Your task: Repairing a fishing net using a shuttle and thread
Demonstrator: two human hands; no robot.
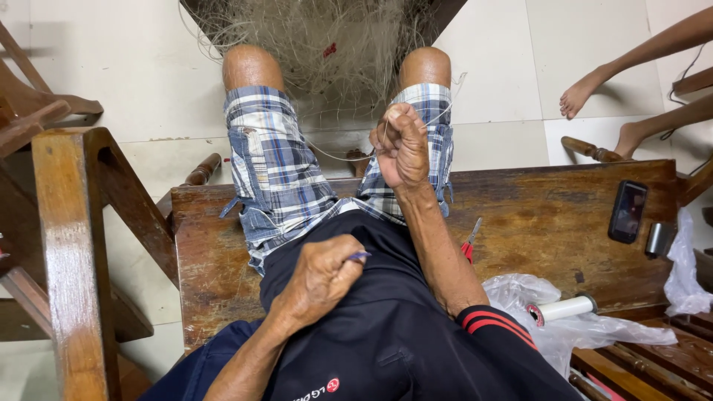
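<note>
The right hand (401, 148) is clenched in a fist over the right knee, pinching a thin line (334, 152) of the fishing net (319, 44) that hangs between the knees. The left hand (319, 278) rests closed on the lap, gripping a small blue needle (360, 256). On the wooden counter (535, 215) lie red scissors (471, 241), a white spool (564, 307) on a plastic bag (520, 293), and a phone (627, 211).

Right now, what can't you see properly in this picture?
- Blue tool, head view: the left hand closes over all but its tip.
- Net: cut off by the top edge.
- Red scissors: half behind the right forearm.
- Thread near the right hand: too thin to follow.
</note>
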